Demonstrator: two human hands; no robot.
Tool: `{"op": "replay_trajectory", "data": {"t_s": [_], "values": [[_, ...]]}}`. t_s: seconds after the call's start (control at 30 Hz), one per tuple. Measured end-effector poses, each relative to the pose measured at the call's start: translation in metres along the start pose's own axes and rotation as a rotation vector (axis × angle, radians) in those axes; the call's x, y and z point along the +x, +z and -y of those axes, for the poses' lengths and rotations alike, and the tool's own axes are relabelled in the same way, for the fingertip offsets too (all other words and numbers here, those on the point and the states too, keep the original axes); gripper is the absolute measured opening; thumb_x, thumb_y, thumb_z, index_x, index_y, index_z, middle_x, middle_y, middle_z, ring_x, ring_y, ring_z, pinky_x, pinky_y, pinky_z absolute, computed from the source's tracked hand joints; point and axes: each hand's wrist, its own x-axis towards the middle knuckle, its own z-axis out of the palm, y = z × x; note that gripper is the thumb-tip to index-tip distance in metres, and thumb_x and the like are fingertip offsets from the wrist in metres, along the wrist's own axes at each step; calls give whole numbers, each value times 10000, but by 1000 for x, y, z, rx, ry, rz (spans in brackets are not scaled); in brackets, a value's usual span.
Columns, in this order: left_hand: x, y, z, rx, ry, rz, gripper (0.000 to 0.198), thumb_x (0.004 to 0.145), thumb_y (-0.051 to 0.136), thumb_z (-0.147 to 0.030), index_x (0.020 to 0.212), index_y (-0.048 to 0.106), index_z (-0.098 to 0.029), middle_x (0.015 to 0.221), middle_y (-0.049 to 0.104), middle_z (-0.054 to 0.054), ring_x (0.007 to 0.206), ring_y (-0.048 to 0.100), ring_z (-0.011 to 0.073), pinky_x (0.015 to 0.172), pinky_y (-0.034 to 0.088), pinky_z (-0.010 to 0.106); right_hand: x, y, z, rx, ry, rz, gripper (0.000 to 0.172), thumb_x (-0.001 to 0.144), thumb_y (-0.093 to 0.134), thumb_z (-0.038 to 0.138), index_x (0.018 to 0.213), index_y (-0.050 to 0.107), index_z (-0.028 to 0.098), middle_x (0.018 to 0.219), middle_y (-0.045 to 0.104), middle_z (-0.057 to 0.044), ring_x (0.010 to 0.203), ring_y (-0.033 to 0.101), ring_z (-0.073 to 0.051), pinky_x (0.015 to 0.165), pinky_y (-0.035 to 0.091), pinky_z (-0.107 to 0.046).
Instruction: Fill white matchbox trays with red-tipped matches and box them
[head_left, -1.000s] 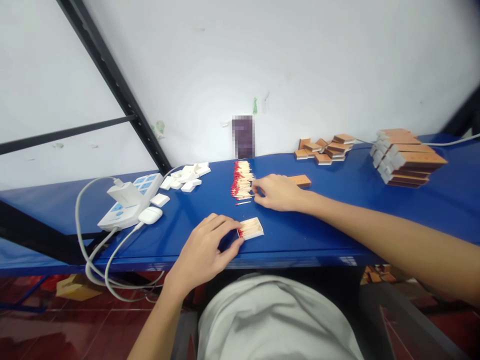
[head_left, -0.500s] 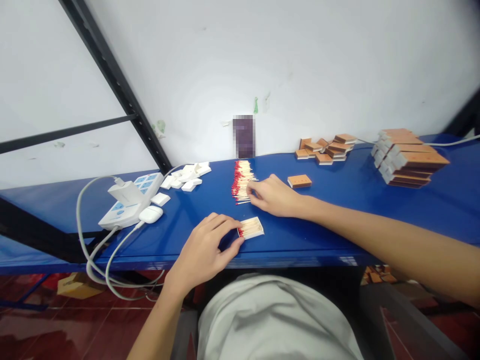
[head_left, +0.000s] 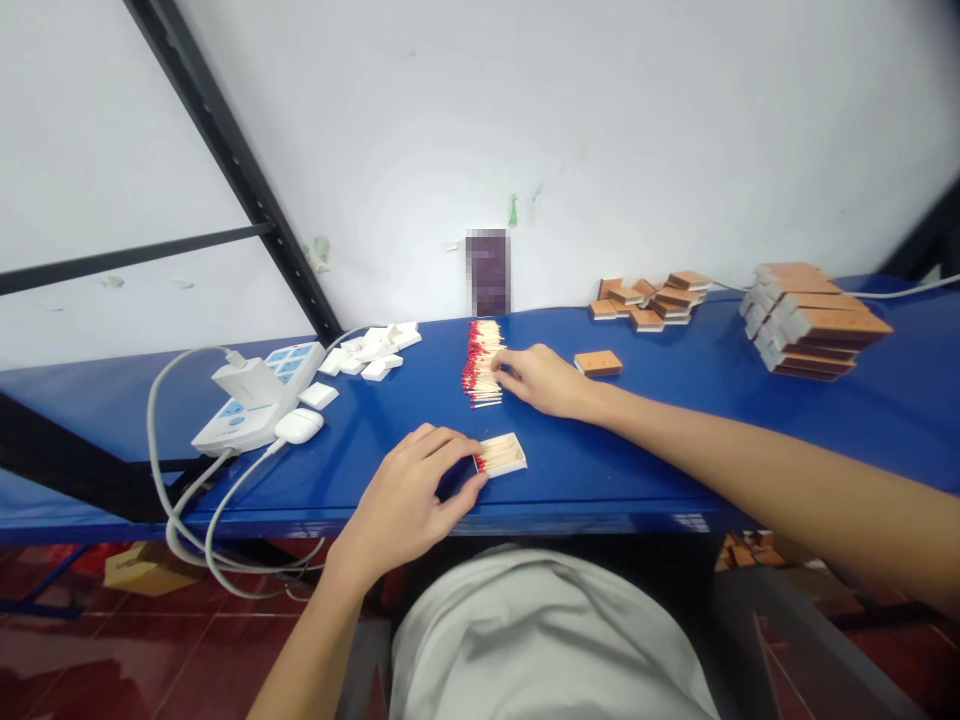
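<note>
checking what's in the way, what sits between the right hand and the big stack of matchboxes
In the head view, one orange matchbox lies on the blue tabletop between the right hand and the stack, nearer the hand.

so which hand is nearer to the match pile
Right: the right hand is at the right edge of the match pile; the left hand is farther off, at the left end of the matchbox tray.

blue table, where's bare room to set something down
Bare patches: between the lone matchbox and the big matchbox stack, and between the white pieces and the loose matches. Crowded: the left end, with the power strip, and around the right hand.
</note>
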Motion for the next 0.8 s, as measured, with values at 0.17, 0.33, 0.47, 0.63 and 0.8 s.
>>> {"op": "replay_trajectory", "data": {"t_s": [0.17,0.33,0.47,0.63,0.8], "values": [[0,0,0,4,-6,10,146,977,567,-263,1100,633,-217,1108,679,44,965,575,212,884,461,359,1,0,0,20,-27,17,200,969,458,257,1022,638,189,836,703,-41,688,590,-151,661,350,-238],[0,0,-1,-2,-2,10,140,973,572,-244,1098,627,-216,1109,675,35,961,568,205,882,455,353,1,-1,2,3,-39,28,208,977,433,278,1009,613,179,805,688,-47,651,565,-151,646,340,-243],[1,0,0,-4,-5,17,143,975,570,-245,1103,627,-219,1110,674,39,967,568,209,887,451,357,-1,-2,2,0,-40,24,220,967,440,277,1036,626,181,816,696,-47,665,580,-157,657,350,-246],[0,1,1,0,-6,14,141,974,576,-245,1105,622,-219,1110,671,26,963,561,199,882,445,346,-4,-1,0,65,-106,10,254,951,463,249,1098,661,189,845,720,-38,702,612,-160,676,369,-246],[-1,1,1,0,0,10,138,972,583,-244,1103,619,-220,1114,668,12,967,555,188,890,439,335,-7,-3,6,123,-167,-2,262,925,491,207,1079,702,182,817,723,-31,702,617,-153,691,379,-250]]}}
